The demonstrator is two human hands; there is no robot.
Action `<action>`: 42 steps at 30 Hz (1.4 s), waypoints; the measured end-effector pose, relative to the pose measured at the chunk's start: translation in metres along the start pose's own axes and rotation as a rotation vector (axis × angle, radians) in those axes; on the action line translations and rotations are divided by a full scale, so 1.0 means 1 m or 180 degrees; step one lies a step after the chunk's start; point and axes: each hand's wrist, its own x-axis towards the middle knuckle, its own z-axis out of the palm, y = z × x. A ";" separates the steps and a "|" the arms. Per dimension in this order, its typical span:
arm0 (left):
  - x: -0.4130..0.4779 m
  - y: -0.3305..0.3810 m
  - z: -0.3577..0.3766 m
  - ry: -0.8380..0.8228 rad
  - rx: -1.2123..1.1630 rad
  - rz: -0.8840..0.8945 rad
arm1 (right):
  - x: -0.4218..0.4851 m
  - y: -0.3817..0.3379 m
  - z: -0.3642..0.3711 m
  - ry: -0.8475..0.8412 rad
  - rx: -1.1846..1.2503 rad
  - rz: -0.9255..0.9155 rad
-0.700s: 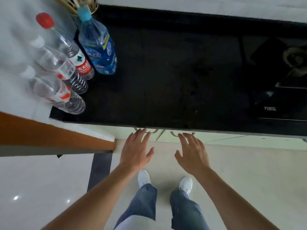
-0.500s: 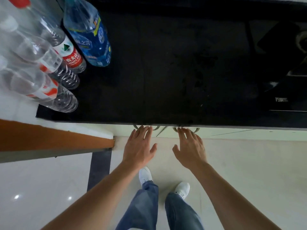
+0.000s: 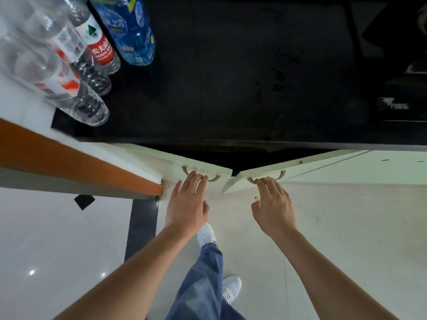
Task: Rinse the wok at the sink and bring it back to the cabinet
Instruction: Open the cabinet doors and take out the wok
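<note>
left hand (image 3: 187,204) hooks left handle (image 3: 213,179) | right hand (image 3: 275,209) hooks right handle (image 3: 280,175) | doors (image 3: 300,165) ajar | wok not visible, I'd guess it's in the dark gap past your fingers (image 3: 194,180), neither hand nearer

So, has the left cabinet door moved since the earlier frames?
Yes. The left cabinet door has swung out from the black countertop edge, toward the person; earlier it sat flush beneath it.
</note>
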 end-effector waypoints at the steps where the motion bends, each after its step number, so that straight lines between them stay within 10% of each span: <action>1: -0.010 -0.001 0.002 0.0012 0.0014 0.0010 | -0.009 0.002 0.001 -0.0020 0.0005 -0.0006; 22: -0.202 -0.076 0.021 -0.0466 -0.0175 -0.0765 | -0.203 0.168 -0.012 -0.0489 0.0413 0.0542; 27: -0.200 -0.055 0.014 0.0031 -0.1060 -0.1336 | -0.215 0.171 -0.013 -0.0165 0.1202 0.1104; 31: -0.185 -0.028 0.002 0.0567 -0.0832 -0.1248 | -0.193 0.155 -0.024 0.0195 0.0150 0.0895; 35: -0.158 -0.011 0.006 -0.0061 0.0544 -0.0140 | -0.168 0.131 -0.022 -0.0153 -0.0962 0.0284; 42: -0.128 0.010 0.019 -0.1147 0.0811 -0.0669 | -0.152 0.119 0.012 -0.0498 -0.1250 0.0247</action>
